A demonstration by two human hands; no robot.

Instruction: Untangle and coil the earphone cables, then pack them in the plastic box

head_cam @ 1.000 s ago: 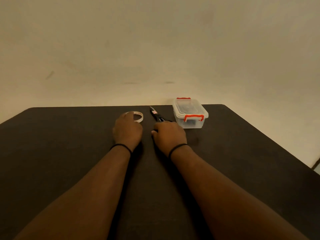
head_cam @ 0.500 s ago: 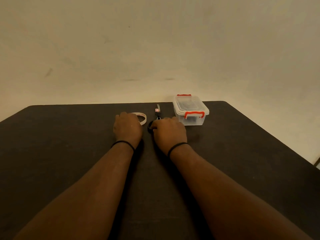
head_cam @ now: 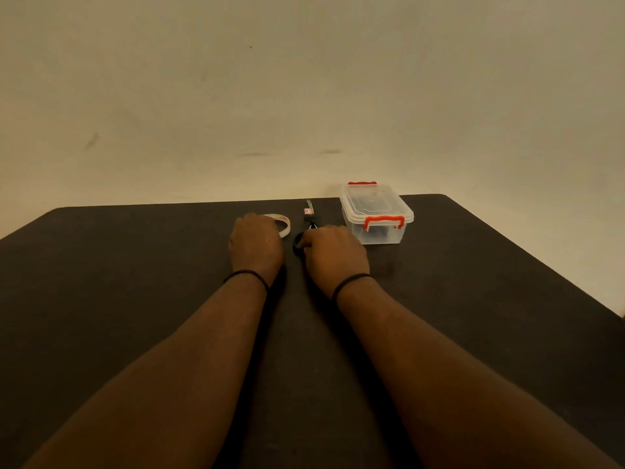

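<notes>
1. My left hand lies knuckles-up on the desk, its fingers curled forward over the near edge of a roll of tape; whether they grip the roll or only touch it I cannot tell, since the back of the hand hides them.
2. My right hand rests just beside the left, fingers bent down onto the black handles of a pair of scissors. The thumb side sits at one handle loop, but I cannot tell whether the grip is closed.
3. The scissors' blades point away from me toward the far edge of the desk, lying between the tape roll and the plastic box.
4. The plastic box stands just right of the scissors near the far edge, its clear lid on and its orange clips at both ends. Something dark shows through the wall, too blurred to name.
5. I cannot make out any earphone cables in this view.
6. A thin black band circles each wrist.
7. Beyond the desk rises a plain pale wall.
</notes>
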